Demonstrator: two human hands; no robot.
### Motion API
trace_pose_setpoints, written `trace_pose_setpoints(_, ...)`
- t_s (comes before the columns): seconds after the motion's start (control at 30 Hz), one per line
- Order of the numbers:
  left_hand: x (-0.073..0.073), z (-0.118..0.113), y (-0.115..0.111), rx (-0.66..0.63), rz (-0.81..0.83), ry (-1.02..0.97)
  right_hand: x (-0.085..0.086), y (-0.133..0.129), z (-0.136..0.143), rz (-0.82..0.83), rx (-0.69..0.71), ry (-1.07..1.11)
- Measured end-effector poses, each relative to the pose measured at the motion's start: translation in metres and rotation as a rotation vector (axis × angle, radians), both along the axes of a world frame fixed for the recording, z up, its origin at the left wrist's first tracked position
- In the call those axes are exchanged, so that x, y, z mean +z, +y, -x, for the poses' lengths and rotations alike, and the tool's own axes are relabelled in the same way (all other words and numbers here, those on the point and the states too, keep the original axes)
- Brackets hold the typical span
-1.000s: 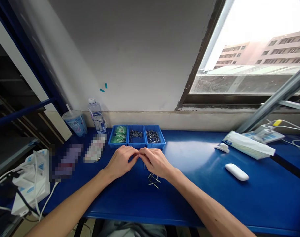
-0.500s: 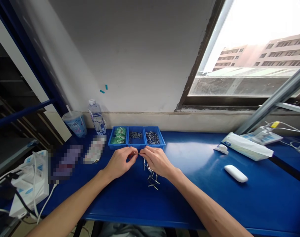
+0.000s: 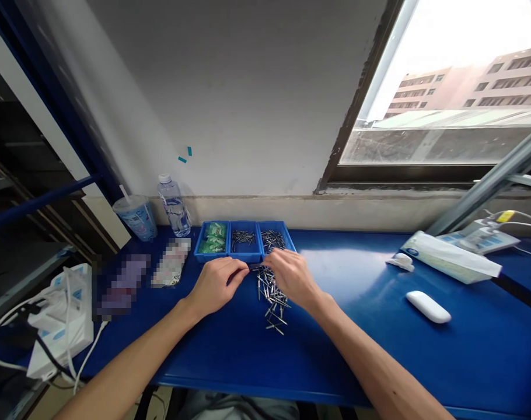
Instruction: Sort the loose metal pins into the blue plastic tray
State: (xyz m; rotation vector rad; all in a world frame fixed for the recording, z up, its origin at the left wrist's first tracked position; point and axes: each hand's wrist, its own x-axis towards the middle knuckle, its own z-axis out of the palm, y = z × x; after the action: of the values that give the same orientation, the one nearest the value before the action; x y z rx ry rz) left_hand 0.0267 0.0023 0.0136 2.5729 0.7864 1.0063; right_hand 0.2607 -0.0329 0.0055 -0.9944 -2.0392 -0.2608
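Observation:
My left hand (image 3: 219, 284) is closed in a pinch in front of the blue compartment tray (image 3: 245, 257). A thin dark piece that looks like a rivet shows at its fingertips. My right hand (image 3: 292, 276) has curled fingers over the upper part of a loose pile of silver blind rivets (image 3: 272, 294); whether it grips one is hidden. In the tray, the left compartment holds small green-and-clear packets (image 3: 215, 236). Dark metal rivets (image 3: 243, 237) lie in the middle compartment, and more rivets (image 3: 272, 239) fill the right one, partly behind my right hand.
At the back left stand a water bottle (image 3: 174, 205) and a lidded cup (image 3: 136, 217). Two blurred-out items and a white power strip (image 3: 64, 326) lie left. On the right are a white oval case (image 3: 428, 307), a small white object (image 3: 401, 262) and a tissue pack (image 3: 451, 258).
My hands, which met at a small piece, have parted. The right hand has moved slightly right and up, uncovering more of the rivet pile. The view has shifted a little.

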Motion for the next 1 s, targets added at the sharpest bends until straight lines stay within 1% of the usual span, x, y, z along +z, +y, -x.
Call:
trace_pose_setpoints(0.03, 0.0, 0.0, 0.0, 0.011, 0.0, -0.009, 0.004, 0.001, -0.006, -0.06, -0.022, 0.077)
trace_pose_setpoints(0.07, 0.0, 0.0, 0.0, 0.017, 0.006, -0.011, 0.008, 0.001, -0.011, -0.11, -0.078, 0.149)
trace_pose_setpoints(0.13, -0.004, -0.001, 0.001, 0.009, 0.023, 0.013, 0.013, 0.004, -0.019, -0.151, -0.264, 0.204)
trace_pose_setpoints(0.2, -0.01, -0.005, 0.0, -0.03, 0.038, 0.087, 0.011, 0.008, -0.023, -0.094, -0.463, 0.118)
trace_pose_setpoints(0.23, -0.013, -0.007, 0.0, -0.055, 0.038, 0.139, 0.008, 0.01, -0.023, -0.045, -0.53, 0.049)
trace_pose_setpoints(0.3, -0.019, -0.012, -0.002, -0.102, 0.029, 0.252, 0.0, 0.014, -0.022, 0.044, -0.577, -0.065)
trace_pose_setpoints(0.37, -0.023, -0.016, -0.003, -0.116, 0.016, 0.331, -0.008, 0.016, -0.018, 0.107, -0.544, -0.117)
trace_pose_setpoints(0.43, -0.026, -0.02, -0.002, -0.095, 0.004, 0.364, -0.012, 0.015, -0.012, 0.149, -0.487, -0.125)
trace_pose_setpoints(0.57, -0.027, -0.025, 0.004, -0.05, -0.032, 0.38, -0.011, 0.01, 0.0, 0.173, -0.403, -0.12)
trace_pose_setpoints(0.7, -0.029, -0.025, 0.007, -0.055, -0.042, 0.381, -0.01, 0.008, 0.003, 0.156, -0.367, -0.1)
trace_pose_setpoints(0.87, -0.028, -0.021, 0.006, -0.054, -0.037, 0.347, -0.01, 0.009, 0.002, 0.166, -0.307, -0.036)
trace_pose_setpoints(0.93, -0.027, -0.018, 0.008, -0.026, -0.014, 0.293, -0.008, 0.007, 0.003, 0.191, -0.231, -0.014)
trace_pose_setpoints(1.0, -0.025, -0.014, 0.01, 0.02, 0.008, 0.228, -0.004, 0.004, 0.005, 0.211, -0.123, -0.045)
